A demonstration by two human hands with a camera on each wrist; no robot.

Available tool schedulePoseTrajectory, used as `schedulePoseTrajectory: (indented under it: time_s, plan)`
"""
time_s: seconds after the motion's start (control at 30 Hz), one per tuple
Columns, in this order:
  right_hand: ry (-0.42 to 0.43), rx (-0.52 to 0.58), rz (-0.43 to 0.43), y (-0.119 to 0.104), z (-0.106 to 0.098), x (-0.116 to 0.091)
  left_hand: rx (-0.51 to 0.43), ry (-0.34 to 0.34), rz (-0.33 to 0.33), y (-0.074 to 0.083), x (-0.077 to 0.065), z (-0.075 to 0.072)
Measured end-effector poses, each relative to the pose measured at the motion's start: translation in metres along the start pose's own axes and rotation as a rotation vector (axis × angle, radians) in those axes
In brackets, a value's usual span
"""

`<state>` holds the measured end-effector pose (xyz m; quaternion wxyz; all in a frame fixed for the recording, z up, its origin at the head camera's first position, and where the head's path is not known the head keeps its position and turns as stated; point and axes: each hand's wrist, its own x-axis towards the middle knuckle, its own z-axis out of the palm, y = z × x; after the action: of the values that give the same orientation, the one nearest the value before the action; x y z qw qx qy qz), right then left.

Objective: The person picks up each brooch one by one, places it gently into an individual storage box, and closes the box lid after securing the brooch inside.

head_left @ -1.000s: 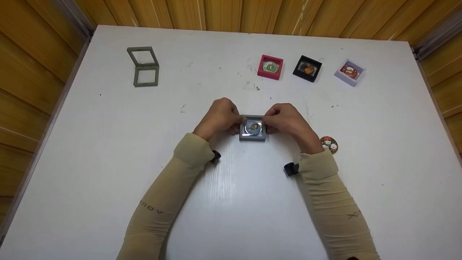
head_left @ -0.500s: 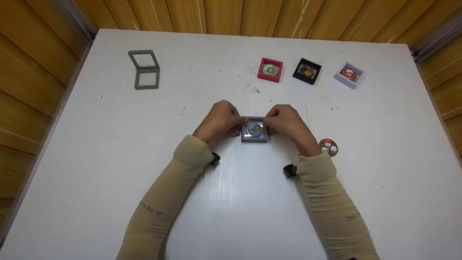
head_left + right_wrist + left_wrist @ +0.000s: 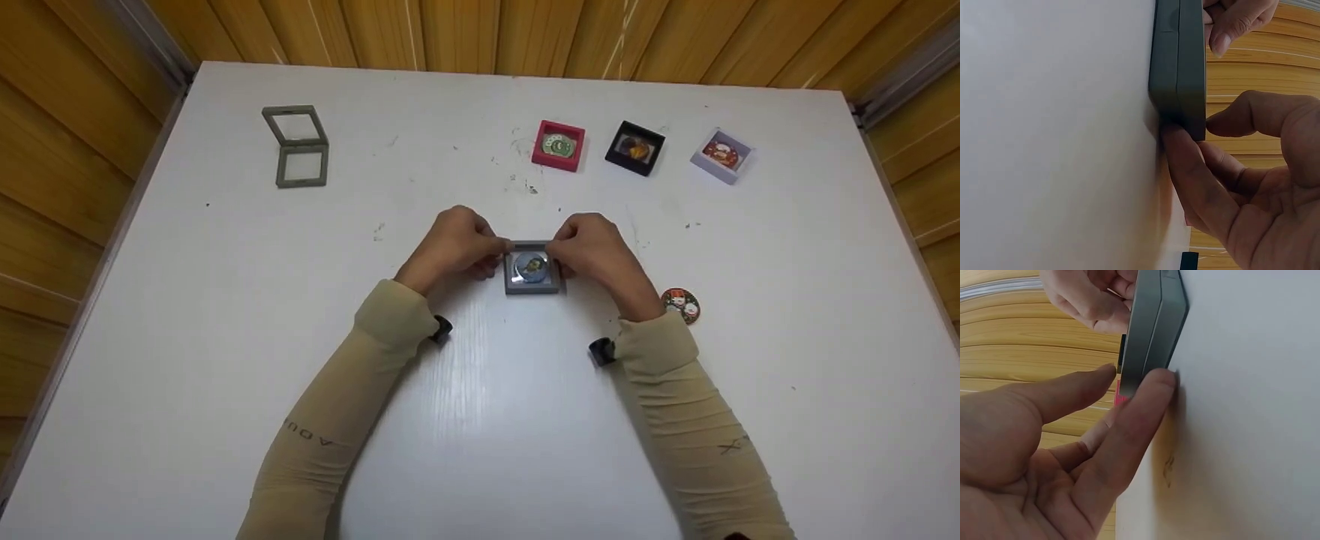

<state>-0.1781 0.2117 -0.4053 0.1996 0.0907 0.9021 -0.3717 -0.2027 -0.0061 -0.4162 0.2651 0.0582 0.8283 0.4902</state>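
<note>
A closed grey square display frame (image 3: 532, 290) lies flat near the middle of the white table, a round blue badge (image 3: 532, 267) showing through its clear window. My left hand (image 3: 454, 244) pinches its far left corner, thumb over the top edge and index finger low against the side. At the far right corner, my right hand (image 3: 596, 244) pinches likewise. In the left wrist view, the seam along the side of the frame (image 3: 1154, 326) looks pressed together. The right wrist view has my index fingertip tucked at the bottom corner of the frame (image 3: 1179, 67).
A loose round badge (image 3: 681, 306) lies beside my right wrist. Along the back right stand a red frame (image 3: 556, 165), a black frame (image 3: 627, 168) and a lavender frame (image 3: 711, 169), each holding a round badge. An olive-green frame (image 3: 302, 143) lies unfolded at the back left.
The grey frame has shifted slightly to the right between my hands. My left thumb has slid from over the window back to the frame's edge.
</note>
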Motion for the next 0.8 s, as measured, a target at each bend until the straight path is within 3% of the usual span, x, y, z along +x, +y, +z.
schedulePoseTrajectory:
  time_s: [0.23, 0.6, 0.8]
  plan:
    - [0.020, -0.009, 0.004, 0.001, -0.007, 0.002, 0.030, 0.036, 0.013, 0.003, 0.001, -0.019]
    - [0.031, -0.032, 0.048, 0.010, -0.028, 0.010, -0.003, 0.130, 0.013, 0.002, 0.002, -0.058]
    - [0.048, -0.032, 0.078, 0.016, -0.042, 0.016, 0.053, 0.205, 0.009, -0.003, 0.006, -0.074]
